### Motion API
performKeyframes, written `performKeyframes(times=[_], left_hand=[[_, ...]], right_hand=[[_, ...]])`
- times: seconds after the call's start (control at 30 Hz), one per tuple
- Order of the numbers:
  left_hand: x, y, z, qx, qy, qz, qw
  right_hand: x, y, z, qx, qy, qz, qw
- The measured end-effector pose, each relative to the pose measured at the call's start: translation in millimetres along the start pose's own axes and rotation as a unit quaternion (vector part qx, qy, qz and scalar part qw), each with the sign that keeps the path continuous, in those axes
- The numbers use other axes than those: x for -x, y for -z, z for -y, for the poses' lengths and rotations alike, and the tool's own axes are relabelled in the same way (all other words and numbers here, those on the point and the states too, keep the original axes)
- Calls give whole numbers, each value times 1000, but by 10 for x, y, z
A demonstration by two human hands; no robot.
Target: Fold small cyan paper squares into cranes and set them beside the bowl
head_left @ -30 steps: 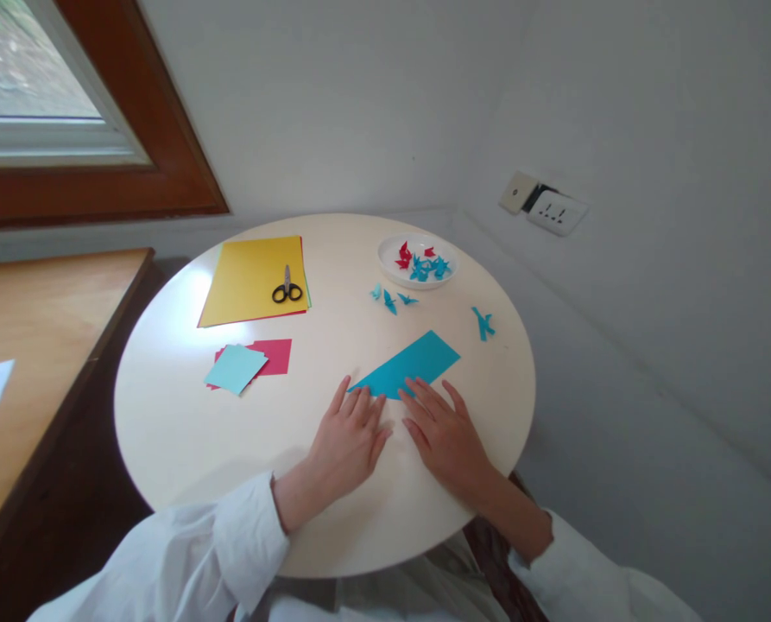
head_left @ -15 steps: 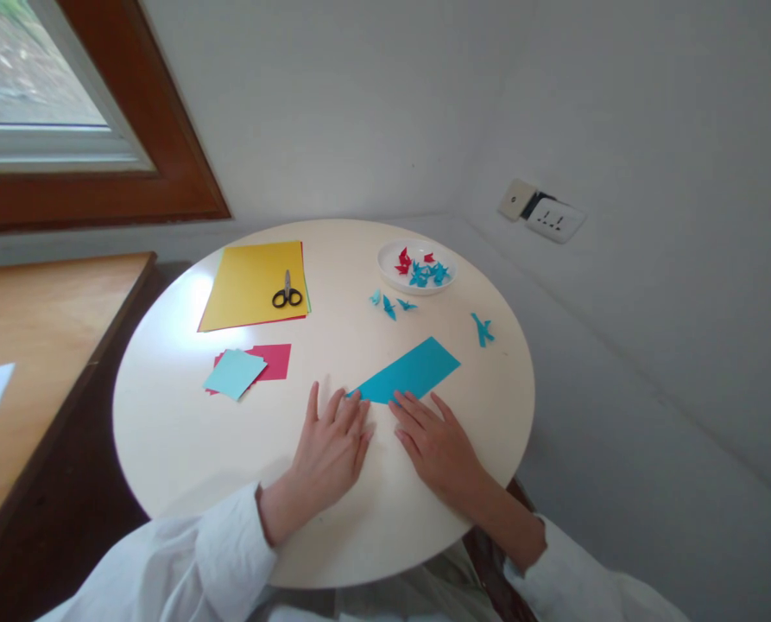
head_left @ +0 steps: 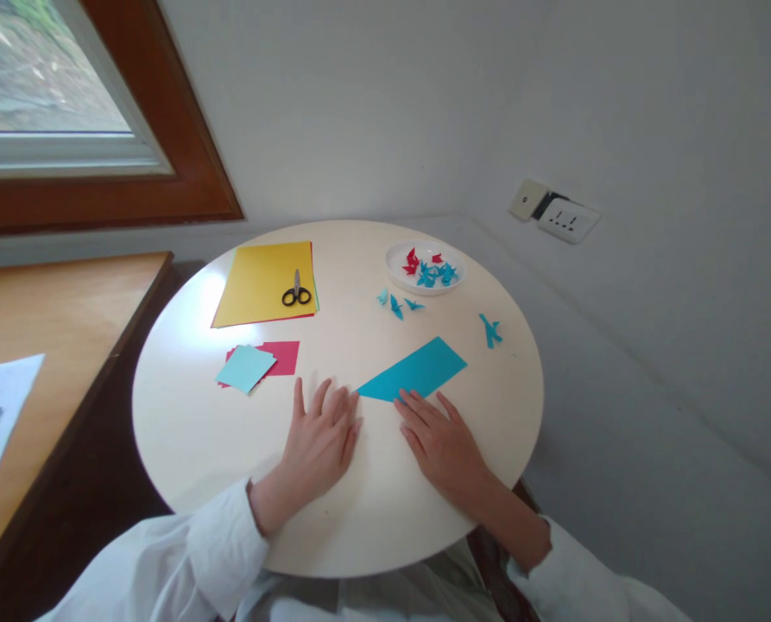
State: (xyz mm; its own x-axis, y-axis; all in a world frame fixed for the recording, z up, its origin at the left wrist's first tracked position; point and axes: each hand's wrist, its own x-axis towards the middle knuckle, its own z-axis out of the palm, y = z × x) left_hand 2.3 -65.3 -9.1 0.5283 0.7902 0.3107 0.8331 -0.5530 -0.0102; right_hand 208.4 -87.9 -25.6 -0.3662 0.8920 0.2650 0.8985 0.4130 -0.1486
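Note:
A blue sheet of folded paper lies flat on the round table, its pointed end toward the left. My left hand rests at that tip, fingers spread and fingertips touching or right beside it. On the paper's near edge lie the fingertips of my right hand, stretched out flat. Neither hand grasps anything. Beyond the paper are several small blue folded cranes. A white dish behind them holds red and blue cranes. Some blue paper scraps lie to the right.
Black-handled scissors lie on a stack of yellow and other coloured paper. Pale blue squares overlap red paper at left. A wooden desk with a paper and pen stands beside the round table; walls border the far and right sides.
My left hand has slid left along the paper's near edge to its tip. My right hand stays on the paper. The whole view has shifted slightly.

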Motion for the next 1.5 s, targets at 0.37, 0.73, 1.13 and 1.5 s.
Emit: performKeyframes(times=[0.37,0.73,1.13,1.5], left_hand=[[4,-88,-135,54,-95,29,994],[-18,-132,-140,77,-78,42,993],[-101,-133,-127,116,-69,29,990],[-268,-141,67,196,-79,37,977]], right_hand=[[-60,59,27,-3,0,-5,1000],[-141,7,91,-30,35,16,999],[69,89,-62,-24,7,-33,999],[-71,61,-31,-67,-8,-26,997]])
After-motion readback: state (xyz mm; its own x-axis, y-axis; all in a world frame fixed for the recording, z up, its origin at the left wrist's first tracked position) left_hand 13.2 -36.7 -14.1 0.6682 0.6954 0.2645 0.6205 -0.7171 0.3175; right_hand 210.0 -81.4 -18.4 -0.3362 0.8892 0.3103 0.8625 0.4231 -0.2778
